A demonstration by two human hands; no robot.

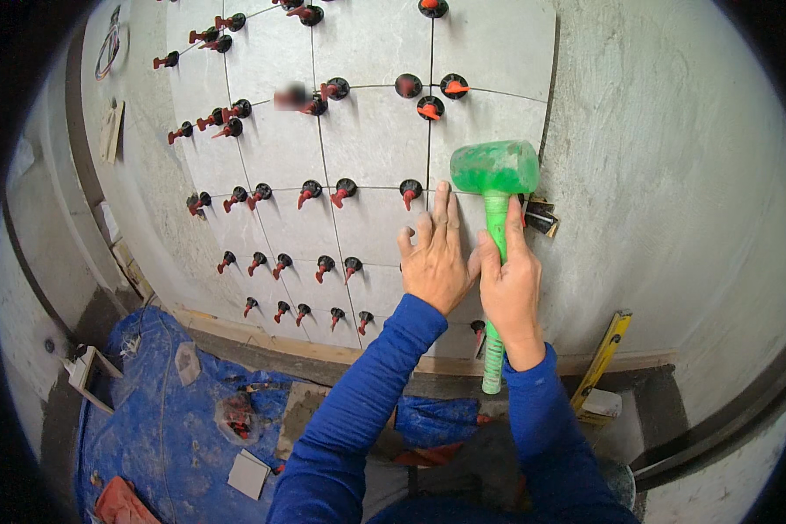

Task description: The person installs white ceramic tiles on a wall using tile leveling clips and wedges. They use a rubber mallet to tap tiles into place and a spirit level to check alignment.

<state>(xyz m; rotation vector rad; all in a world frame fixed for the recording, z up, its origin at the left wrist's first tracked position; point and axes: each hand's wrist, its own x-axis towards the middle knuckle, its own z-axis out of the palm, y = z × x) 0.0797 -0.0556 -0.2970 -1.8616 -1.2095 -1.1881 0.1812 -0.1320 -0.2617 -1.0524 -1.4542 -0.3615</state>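
Observation:
My right hand (513, 293) is wrapped round the handle of a green rubber mallet (495, 168). The mallet's head points up and lies close to the tiled wall; whether it touches the tile cannot be told. Beside it, my left hand (438, 262) rests with its fingers stretched out on a grey wall tile (371, 229). Black tile levelling caps with red handles, such as the levelling cap (410, 194) just above my left hand, stick out along the joints. Right of the mallet, a dark piece (541, 216) juts from the tile edge, partly hidden by my right hand.
Bare plaster (655, 175) lies right of the tiles. A yellow spirit level (604, 358) leans at the lower right, near a bucket (618, 482). A blue tarp (157, 428) covers the floor, with a plastic bag (236, 417) and a tile offcut (249, 473) on it.

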